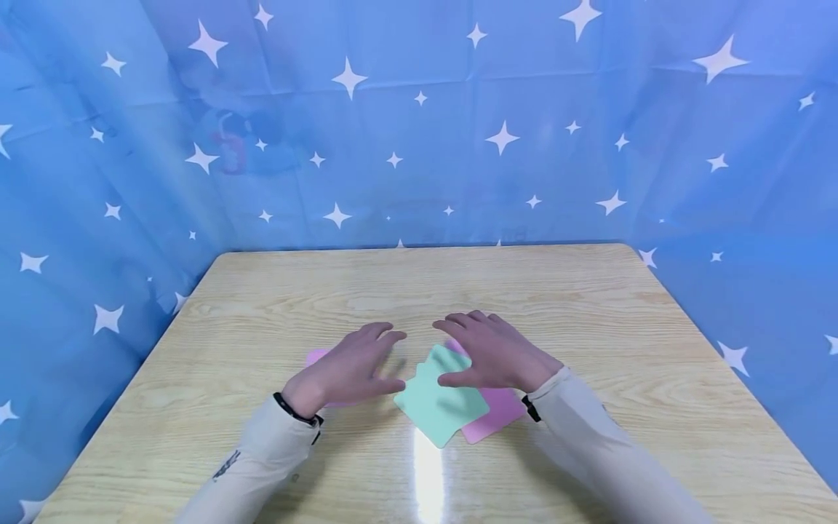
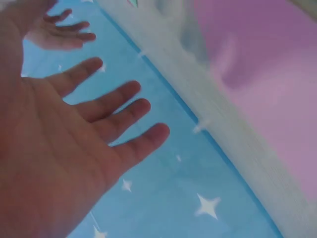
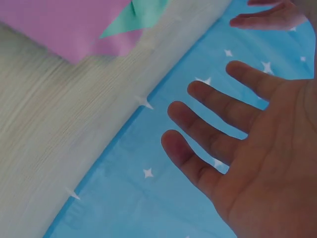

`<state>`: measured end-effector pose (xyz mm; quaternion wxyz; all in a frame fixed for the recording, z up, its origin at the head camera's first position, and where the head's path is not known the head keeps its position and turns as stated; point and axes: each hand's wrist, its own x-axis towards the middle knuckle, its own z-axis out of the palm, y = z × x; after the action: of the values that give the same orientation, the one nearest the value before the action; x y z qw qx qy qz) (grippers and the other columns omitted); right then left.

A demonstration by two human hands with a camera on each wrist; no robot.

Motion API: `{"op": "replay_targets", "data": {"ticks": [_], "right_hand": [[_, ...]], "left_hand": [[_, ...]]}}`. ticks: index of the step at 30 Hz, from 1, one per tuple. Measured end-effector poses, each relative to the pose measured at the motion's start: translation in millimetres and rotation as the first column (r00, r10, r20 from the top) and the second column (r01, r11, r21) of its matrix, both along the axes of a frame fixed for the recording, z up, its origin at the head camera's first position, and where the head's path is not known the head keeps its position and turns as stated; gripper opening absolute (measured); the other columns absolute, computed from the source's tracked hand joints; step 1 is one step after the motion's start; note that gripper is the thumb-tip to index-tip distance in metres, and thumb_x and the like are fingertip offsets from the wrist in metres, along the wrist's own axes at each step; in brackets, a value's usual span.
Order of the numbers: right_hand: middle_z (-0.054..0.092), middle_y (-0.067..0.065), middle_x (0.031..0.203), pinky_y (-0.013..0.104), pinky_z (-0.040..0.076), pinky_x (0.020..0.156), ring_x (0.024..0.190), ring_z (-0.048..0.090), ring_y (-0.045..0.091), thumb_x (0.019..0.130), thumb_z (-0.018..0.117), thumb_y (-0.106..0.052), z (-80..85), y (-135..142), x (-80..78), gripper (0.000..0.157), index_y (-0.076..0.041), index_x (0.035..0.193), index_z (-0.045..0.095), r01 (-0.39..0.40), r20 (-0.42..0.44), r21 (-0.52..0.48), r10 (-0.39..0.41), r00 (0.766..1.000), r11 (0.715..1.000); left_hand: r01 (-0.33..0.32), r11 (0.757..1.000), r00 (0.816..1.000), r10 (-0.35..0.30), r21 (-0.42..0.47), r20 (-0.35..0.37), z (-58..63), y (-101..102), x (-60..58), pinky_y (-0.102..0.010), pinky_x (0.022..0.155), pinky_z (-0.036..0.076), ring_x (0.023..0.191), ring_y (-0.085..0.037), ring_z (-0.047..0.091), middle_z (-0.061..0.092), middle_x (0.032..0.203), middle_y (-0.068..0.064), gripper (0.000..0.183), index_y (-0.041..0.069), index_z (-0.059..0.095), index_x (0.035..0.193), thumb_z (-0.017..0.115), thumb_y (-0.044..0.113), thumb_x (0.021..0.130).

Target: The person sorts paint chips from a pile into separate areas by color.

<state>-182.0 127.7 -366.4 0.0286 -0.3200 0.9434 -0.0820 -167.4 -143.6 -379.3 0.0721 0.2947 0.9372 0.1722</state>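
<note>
In the head view my left hand [image 1: 350, 364] hovers over the table with fingers spread and nothing held. Below it a pink sheet [image 1: 318, 356] shows only partly past the hand. My right hand [image 1: 494, 353] is likewise raised, fingers spread, above mint green sheets [image 1: 440, 404] that overlap one another. Under those lies another pink sheet [image 1: 499, 416], partly covered by the green ones and the hand. Both palms face inward with a gap between them. The left wrist view shows the bare left palm [image 2: 64, 148], and the right wrist view the bare right palm [image 3: 257, 153].
The sheets lie near the middle of a light wood-grain table [image 1: 576, 291] with rounded far corners. A blue curtain [image 1: 432, 160] with white stars hangs behind it and along both sides. A bright light reflection lies on the tabletop in front of the green sheets.
</note>
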Motion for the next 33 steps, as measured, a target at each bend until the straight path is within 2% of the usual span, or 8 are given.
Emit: {"op": "replay_targets", "data": {"ticks": [4, 10, 16, 21, 27, 33], "right_hand": [[0.051, 0.006, 0.152, 0.06, 0.04, 0.11, 0.138, 0.049, 0.034, 0.083, 0.073, -0.064, -2.5, 6, 6.5, 0.088, -0.018, 0.153, 0.047, -0.02, -0.004, -0.004, 0.019, 1.0, 1.0], [0.05, 0.006, 0.154, 0.06, 0.038, 0.112, 0.141, 0.046, 0.034, 0.08, 0.077, -0.062, -11.1, 12, 13.5, 0.091, -0.02, 0.154, 0.045, -0.067, 0.036, 0.012, 0.067, 0.997, 0.998], [0.048, 0.005, 0.156, 0.058, 0.038, 0.112, 0.142, 0.043, 0.032, 0.075, 0.081, -0.056, -24.9, 16, 18.1, 0.092, -0.022, 0.153, 0.045, -0.113, 0.061, 0.0, 0.113, 0.992, 0.994], [0.049, 0.001, 0.153, 0.055, 0.04, 0.109, 0.139, 0.045, 0.026, 0.073, 0.081, -0.052, -33.2, 17, 21.1, 0.089, -0.025, 0.15, 0.047, -0.13, 0.071, -0.027, 0.132, 0.989, 0.991], [0.054, -0.003, 0.143, 0.052, 0.043, 0.106, 0.132, 0.05, 0.025, 0.073, 0.082, -0.051, -37.0, 17, 23.1, 0.085, -0.022, 0.146, 0.05, -0.132, 0.048, -0.025, 0.133, 0.99, 0.991], [0.051, 0.0, 0.149, 0.054, 0.041, 0.11, 0.138, 0.047, 0.026, 0.073, 0.082, -0.055, -39.1, 17, 24.2, 0.093, -0.019, 0.151, 0.046, -0.129, 0.058, -0.03, 0.13, 0.99, 0.991]], "left_hand": [[0.022, 0.998, 0.999, -0.024, -0.057, -0.032, -3.6, 20, 2.7, -0.058, 0.115, 0.035, 0.145, -0.04, 0.039, 0.042, 0.156, -0.021, 0.078, 0.007, 0.044, 0.153, 0.073, 0.047, 0.092], [0.035, 0.986, 0.997, -0.046, -0.161, -0.063, -10.5, 44, 16.3, -0.056, 0.109, 0.043, 0.141, -0.039, 0.045, 0.048, 0.152, -0.021, 0.084, 0.006, 0.044, 0.153, 0.067, 0.06, 0.092], [-0.016, 0.969, 0.997, -0.003, -0.247, -0.075, -19.8, 63, 30.7, -0.052, 0.102, 0.05, 0.136, -0.034, 0.048, 0.051, 0.147, -0.019, 0.098, 0.007, 0.041, 0.155, 0.059, 0.076, 0.087], [-0.067, 0.96, 0.996, 0.051, -0.271, -0.068, -24.9, 73, 40.2, -0.046, 0.086, 0.056, 0.119, -0.028, 0.054, 0.055, 0.134, -0.018, 0.11, 0.008, 0.036, 0.157, 0.063, 0.081, 0.08], [-0.089, 0.954, 0.993, 0.061, -0.285, -0.104, -29.9, 79, 47.0, -0.039, 0.074, 0.057, 0.106, -0.024, 0.056, 0.056, 0.126, -0.016, 0.117, 0.005, 0.037, 0.156, 0.069, 0.081, 0.073], [-0.042, 0.969, 0.995, 0.017, -0.243, -0.103, -28.7, 78, 45.1, -0.032, 0.069, 0.054, 0.099, -0.021, 0.054, 0.057, 0.118, -0.011, 0.108, 0.007, 0.036, 0.153, 0.079, 0.068, 0.074]]}}
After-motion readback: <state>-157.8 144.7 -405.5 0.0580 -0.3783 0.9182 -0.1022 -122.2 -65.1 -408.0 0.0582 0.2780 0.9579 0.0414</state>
